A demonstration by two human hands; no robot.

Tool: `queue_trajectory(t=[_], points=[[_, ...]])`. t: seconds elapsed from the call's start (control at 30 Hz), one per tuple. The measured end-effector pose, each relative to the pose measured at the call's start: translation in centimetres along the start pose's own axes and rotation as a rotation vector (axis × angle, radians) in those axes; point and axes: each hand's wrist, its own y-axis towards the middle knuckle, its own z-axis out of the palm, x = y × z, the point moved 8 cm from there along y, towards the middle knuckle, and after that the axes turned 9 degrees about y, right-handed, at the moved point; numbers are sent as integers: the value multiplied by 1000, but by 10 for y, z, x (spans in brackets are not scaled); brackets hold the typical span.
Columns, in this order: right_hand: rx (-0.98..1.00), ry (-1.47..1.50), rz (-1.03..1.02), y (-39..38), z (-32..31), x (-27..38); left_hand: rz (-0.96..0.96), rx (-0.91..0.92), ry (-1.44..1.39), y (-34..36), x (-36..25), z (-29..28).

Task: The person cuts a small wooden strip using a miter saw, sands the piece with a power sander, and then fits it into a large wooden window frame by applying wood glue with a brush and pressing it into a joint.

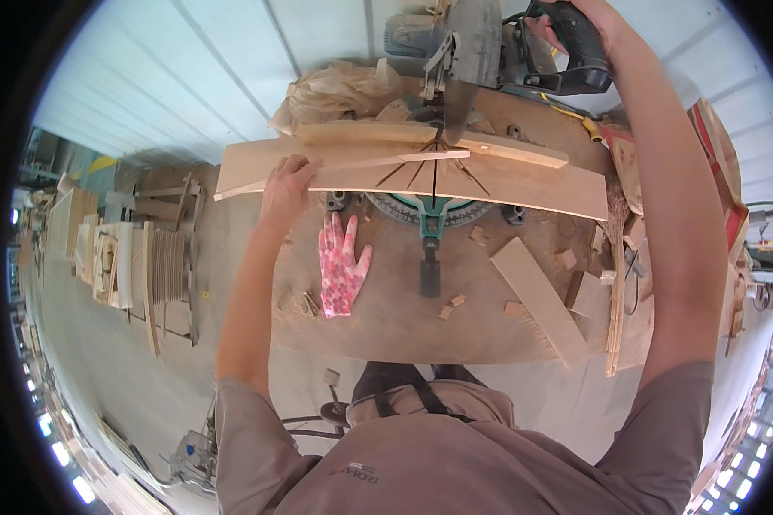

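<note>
The only marking is a small dark printed logo (pixel 362 470) on the person's grey-brown shirt, near centre.

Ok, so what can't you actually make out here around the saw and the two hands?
- Right hand on the black saw handle: head view, its top is cut off by the picture's upper edge.
- Where the saw blade meets the thin wood strip: hidden by the blade guard.
- Left hand palm on the board: hidden by the hand itself.
- Shelves at far left: bent and blurred near the rim.

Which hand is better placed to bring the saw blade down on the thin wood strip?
Right. The right hand grips the saw handle; the left hand presses the wood strip, away from the blade.
</note>
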Motion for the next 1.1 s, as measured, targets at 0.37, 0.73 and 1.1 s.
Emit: queue_trajectory(t=[0.37,0.73,1.1], points=[[-165,77,40,-23,1,-3,175,-241,25,40,-6,19],[-175,-47,-39,-47,5,-26,191,-434,116,49,-26,24],[-182,-69,-125,-66,10,-48,236,-380,210,50,-36,33]])
